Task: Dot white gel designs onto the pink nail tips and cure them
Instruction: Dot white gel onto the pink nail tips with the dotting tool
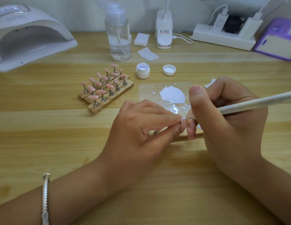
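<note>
My left hand (pixel 141 127) pinches a pink nail tip (pixel 183 122) on its metal stand (pixel 155 132), over a wooden strip (pixel 183 138) that my hands mostly hide. My right hand (pixel 226 120) grips a white dotting pen (pixel 255 103); its thin metal point touches the nail tip. Just behind lies a clear palette sheet (pixel 146 91) with a puddle of white gel (pixel 172 95). Several pink nail tips on stands fill the wooden holder strips (pixel 107 88) to the left. The open gel jar (pixel 142 70) and its lid (pixel 169 70) sit further back.
A white curing lamp (pixel 28 36) stands at the back left with its mouth toward me. A clear pump bottle (pixel 119 33), white wipes (pixel 141 39), a small desk lamp base (pixel 164 30), a power strip (pixel 222 38) and a purple box (pixel 276 41) line the back edge.
</note>
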Available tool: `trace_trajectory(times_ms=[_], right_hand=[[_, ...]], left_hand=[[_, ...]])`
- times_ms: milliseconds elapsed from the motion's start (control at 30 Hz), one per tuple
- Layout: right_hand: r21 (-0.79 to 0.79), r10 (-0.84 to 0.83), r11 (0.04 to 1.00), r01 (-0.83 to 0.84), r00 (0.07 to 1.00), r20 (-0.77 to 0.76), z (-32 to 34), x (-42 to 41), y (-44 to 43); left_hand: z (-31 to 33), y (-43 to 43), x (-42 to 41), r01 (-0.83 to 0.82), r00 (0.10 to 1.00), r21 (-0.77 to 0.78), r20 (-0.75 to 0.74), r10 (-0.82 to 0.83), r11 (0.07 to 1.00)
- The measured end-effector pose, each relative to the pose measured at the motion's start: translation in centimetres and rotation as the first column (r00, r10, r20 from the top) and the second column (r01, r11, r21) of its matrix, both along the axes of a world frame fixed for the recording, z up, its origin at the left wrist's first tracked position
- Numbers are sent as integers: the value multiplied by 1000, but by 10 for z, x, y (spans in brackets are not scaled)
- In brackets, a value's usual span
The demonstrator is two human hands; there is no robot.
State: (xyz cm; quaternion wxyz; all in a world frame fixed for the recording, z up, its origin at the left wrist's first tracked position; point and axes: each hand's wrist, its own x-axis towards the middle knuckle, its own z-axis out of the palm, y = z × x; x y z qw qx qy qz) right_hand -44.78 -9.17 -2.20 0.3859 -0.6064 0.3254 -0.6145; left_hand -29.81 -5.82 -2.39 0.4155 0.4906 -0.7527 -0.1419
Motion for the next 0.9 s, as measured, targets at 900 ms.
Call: trace_trajectory(times_ms=[900], right_hand=[[-56,-79,997,60,899,-430,37,-29,-74]], left_hand=[[-4,1,-3,29,998,-78,-56,-34,997]])
